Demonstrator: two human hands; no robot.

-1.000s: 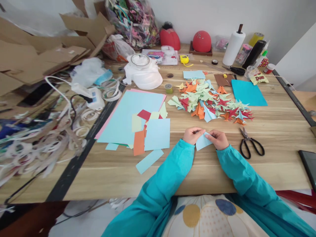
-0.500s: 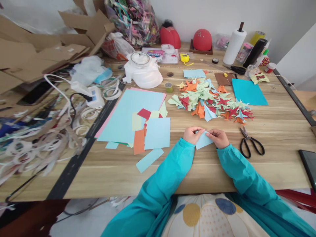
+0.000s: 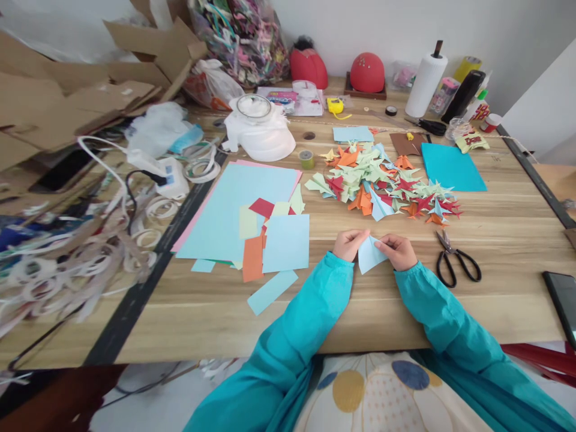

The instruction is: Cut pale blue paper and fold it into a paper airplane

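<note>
Between my two hands is a small light blue sheet of folding paper (image 3: 371,257), partly folded, with its lower corner pointing toward me. My left hand (image 3: 349,245) pinches its left upper edge between thumb and fingers. On the other side my right hand (image 3: 398,251) grips the right edge, thumb on top. Just beyond the hands lies a heap of folded paper cranes (image 3: 378,180) in pale green, orange, red and blue. To the right of my right hand rest black-handled scissors (image 3: 455,259). A loose light blue square (image 3: 287,243) lies left of my left hand.
Stacked large paper sheets (image 3: 238,204) and cut scraps, including an orange piece (image 3: 253,258), lie on the left. A turquoise sheet (image 3: 454,168) sits at the right back. White tape rolls (image 3: 45,270) clutter the far left; a phone (image 3: 560,300) lies at the right edge.
The light blue paper has turned slightly and its near corner hangs lower. My left fingers have shifted a little along its upper edge; both hands stay in place.
</note>
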